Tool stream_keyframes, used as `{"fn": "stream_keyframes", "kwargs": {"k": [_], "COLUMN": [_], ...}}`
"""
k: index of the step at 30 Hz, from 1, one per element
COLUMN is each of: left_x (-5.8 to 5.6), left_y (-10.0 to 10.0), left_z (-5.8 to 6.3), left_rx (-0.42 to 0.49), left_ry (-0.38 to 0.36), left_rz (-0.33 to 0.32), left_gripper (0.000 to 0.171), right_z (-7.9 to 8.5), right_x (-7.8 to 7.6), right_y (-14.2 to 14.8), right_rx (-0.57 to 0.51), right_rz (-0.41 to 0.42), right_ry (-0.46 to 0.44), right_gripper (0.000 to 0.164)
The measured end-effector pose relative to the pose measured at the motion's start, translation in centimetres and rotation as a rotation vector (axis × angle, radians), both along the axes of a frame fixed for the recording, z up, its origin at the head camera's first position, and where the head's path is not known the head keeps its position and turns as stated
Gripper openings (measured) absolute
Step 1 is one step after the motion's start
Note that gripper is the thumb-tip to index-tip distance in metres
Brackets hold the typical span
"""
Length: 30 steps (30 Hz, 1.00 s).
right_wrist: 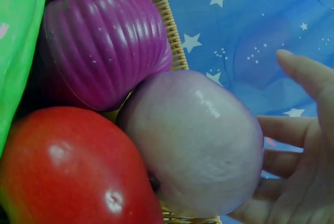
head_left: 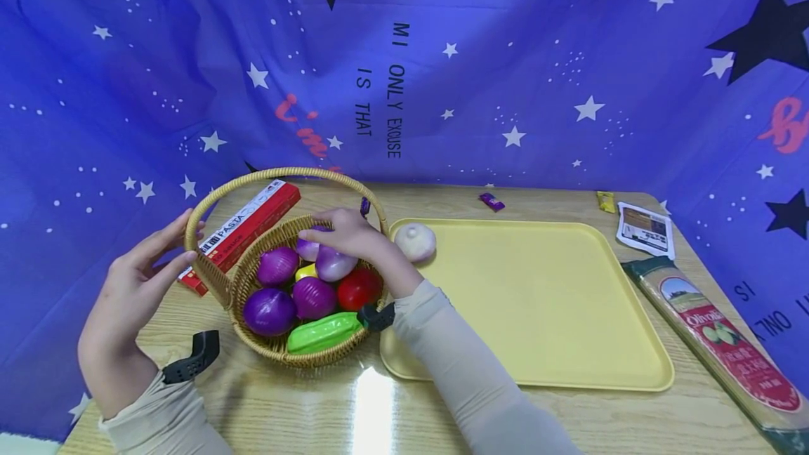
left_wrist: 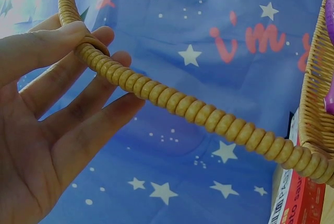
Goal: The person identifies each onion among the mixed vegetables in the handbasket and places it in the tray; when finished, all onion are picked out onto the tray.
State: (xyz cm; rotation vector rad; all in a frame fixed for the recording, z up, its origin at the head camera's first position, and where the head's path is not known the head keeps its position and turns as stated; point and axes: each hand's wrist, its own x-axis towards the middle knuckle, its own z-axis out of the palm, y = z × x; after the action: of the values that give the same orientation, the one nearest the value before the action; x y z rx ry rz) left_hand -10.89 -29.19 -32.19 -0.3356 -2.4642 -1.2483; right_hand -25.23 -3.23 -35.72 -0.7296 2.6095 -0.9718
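Within the L hand's (head_left: pixel 129 293) pinch, the handle (left_wrist: pixel 182 104) of the wicker basket (head_left: pixel 278 357) looks stiff, prob. light w/ good grip. Just beside the R hand (head_left: pixel 349 232), fingers spread, sits a pale-purple bulb (right_wrist: pixel 195 145) in the basket, prob. hard & slick; best cupped at its widest.

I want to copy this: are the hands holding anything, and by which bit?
The left hand holds the basket by its handle, on the left. I can't tell whether the right hand holds anything.
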Motion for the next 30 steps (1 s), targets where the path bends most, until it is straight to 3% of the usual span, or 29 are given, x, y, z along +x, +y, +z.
{"fn": "stream_keyframes", "kwargs": {"k": [12, 22, 30], "left_x": [0.1, 0.1, 0.2], "left_y": [0.0, 0.1, 0.1], "left_z": [0.1, 0.0, 0.1], "left_rx": [0.000, 0.005, -0.006], "left_ry": [0.002, 0.008, -0.003], "left_rz": [-0.012, -0.020, -0.015], "left_gripper": [0.055, 0.055, 0.054], "right_z": [-0.4, -0.1, 0.2], "right_x": [0.6, 1.3, 1.4], "right_y": [0.7, 1.3, 1.3], "right_rx": [0.133, 0.189, 0.196], "right_rz": [0.063, 0.080, 0.113], "right_ry": [-0.118, -0.115, -0.074], "right_gripper": [0.069, 0.076, 0.068]}}
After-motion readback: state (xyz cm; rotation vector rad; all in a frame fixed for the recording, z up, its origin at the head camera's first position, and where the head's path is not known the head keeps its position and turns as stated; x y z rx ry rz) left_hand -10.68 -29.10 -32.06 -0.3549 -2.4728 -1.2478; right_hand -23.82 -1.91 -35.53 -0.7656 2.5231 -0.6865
